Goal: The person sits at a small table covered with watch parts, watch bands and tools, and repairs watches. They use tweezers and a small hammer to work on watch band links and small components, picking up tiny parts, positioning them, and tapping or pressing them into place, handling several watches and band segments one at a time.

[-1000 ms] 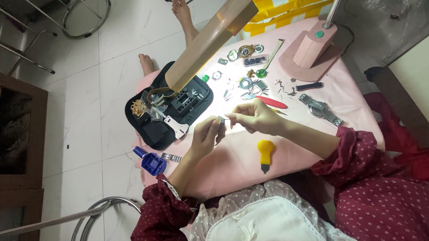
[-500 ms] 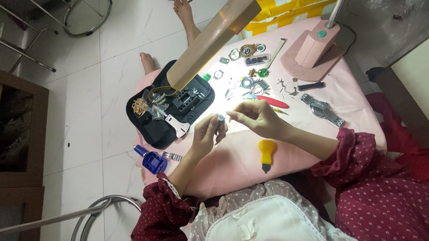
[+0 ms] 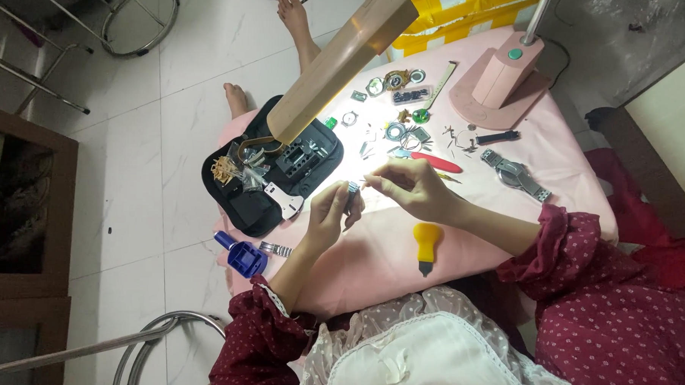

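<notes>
Head view, looking down on a pink desk (image 3: 509, 191) under a lamp arm (image 3: 339, 63) that crossed the upper centre of the frame. Left hand (image 3: 328, 215) sat at frame centre, fingers pinched on a small metal watch part (image 3: 352, 191) held upright just above the desk. Right hand (image 3: 415, 189) was immediately to its right, fingertips pressed together near the top of the same part; whether they held a fine tool could not be told. Yellow-handled tool (image 3: 426, 245) lay on the desk just below the right hand. Red-handled tool (image 3: 437, 162) lay just above the right hand. Black tool case (image 3: 271, 171) sat left of centre, open, with small parts inside. Blue holder (image 3: 241, 257) rested at the desk's lower left edge. Pink lamp base (image 3: 502, 80) stood upper right, with loose watch pieces scattered left of it.
</notes>
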